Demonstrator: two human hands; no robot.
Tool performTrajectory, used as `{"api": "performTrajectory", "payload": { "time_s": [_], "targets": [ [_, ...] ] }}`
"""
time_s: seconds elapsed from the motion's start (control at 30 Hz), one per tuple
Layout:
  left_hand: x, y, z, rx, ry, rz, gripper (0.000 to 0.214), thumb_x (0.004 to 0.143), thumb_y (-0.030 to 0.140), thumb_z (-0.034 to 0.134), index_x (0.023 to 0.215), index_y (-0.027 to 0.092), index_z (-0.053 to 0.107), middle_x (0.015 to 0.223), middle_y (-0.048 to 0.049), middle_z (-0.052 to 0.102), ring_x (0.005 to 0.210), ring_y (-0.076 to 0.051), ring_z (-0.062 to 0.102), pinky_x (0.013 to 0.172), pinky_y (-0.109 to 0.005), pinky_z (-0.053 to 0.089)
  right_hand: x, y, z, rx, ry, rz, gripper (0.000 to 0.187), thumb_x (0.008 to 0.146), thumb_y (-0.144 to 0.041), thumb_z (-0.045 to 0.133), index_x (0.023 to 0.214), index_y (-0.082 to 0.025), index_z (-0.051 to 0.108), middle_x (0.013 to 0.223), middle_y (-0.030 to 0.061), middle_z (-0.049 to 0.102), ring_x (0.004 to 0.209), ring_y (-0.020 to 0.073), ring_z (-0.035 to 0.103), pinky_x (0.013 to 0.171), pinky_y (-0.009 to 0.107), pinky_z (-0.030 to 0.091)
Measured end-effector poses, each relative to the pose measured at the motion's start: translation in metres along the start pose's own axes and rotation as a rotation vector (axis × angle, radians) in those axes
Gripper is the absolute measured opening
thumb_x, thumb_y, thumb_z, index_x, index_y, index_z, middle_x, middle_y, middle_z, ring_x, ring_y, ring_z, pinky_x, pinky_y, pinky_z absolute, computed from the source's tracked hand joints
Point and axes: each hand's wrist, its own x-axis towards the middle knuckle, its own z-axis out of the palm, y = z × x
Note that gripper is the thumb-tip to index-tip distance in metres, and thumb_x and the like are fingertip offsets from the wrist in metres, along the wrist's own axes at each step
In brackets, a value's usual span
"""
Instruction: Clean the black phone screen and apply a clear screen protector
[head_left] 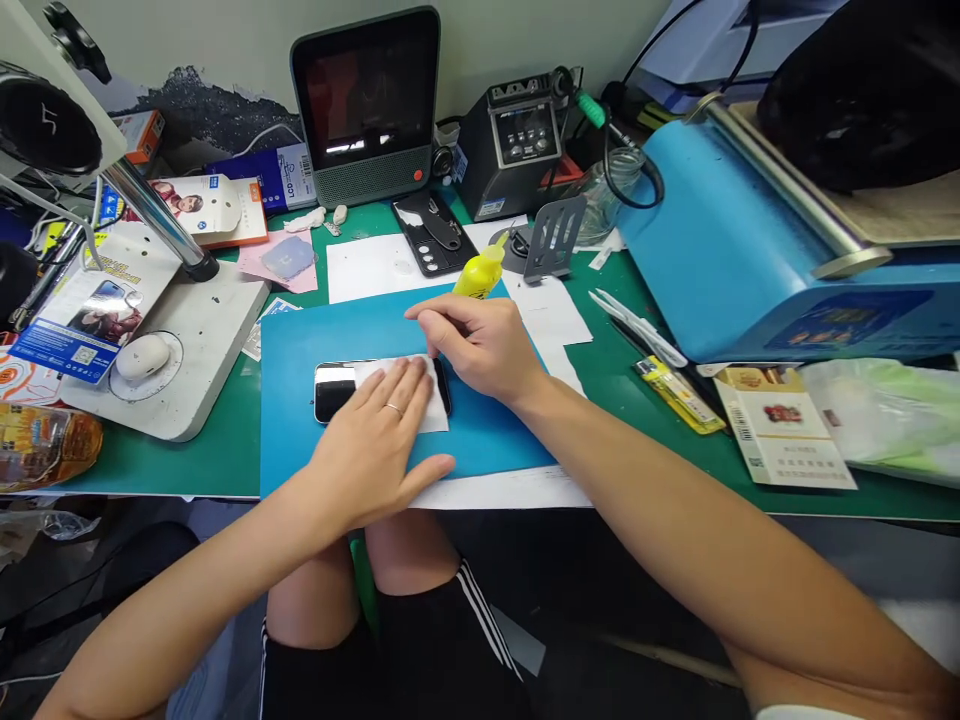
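1. Pressing palm down, the left hand (379,435) lies open with its fingers spread flat on a white cloth (437,410) near the middle of the blue mat (300,450)
2. Under the cloth a dark phone (334,388) lies lengthwise across the mat's middle; only its left end shows bare and glossy, while cloth and hands cover the rest
3. The right hand (484,345) is curled over the phone's right end, on the mat's right half, with its fingertips touching there; I cannot tell whether it pinches the phone, pinches the cloth's edge or only steadies things
4. By my reading the wiping is under way, not finished: the cloth is on the glass and both hands are engaged; the picture does not show whether the bare left end is already wiped
5. A yellow bottle (480,275) leans at the mat's far edge, just behind the right hand, and neither hand holds it
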Motion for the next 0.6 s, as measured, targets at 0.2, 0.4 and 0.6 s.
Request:
{"api": "performTrajectory", "payload": {
  "time_s": [0.2,0.4,0.6],
  "targets": [
    [-0.028,0.001,0.006,0.037,0.051,-0.003,0.081,0.111,0.061,0.027,0.168,0.002,0.029,0.177,-0.0186,0.022,0.166,-0.035,0.025,0.134,-0.055,0.027,0.0,0.004,-0.001,0.019,0.017,0.02,0.028,0.101,-0.033,0.056,0.094,-0.02,0.079,0.059,-0.0033,0.067,0.05,0.0128,0.059,0.056,0.029,0.049],
    [-0.021,0.003,0.001,0.041,0.02,-0.017,0.081,0.112,0.062,0.023,0.168,0.005,0.03,0.177,-0.0177,0.023,0.165,-0.036,0.026,0.134,-0.057,0.026,-0.001,0.002,0.007,-0.001,0.031,-0.036,0.026,0.103,-0.034,0.058,0.092,-0.022,0.079,0.057,-0.0031,0.065,0.047,0.0122,0.055,0.053,0.029,0.046],
    [0.012,0.021,0.003,0.012,0.013,-0.023,0.082,0.111,0.063,0.028,0.169,0.006,0.028,0.177,-0.0174,0.02,0.167,-0.034,0.022,0.136,-0.057,0.023,-0.002,0.002,-0.011,-0.128,0.478,-0.196,0.034,0.109,-0.046,0.049,0.088,-0.025,0.065,0.066,-0.0009,0.059,0.052,0.0136,0.052,0.054,0.033,0.045]
  ]
}}
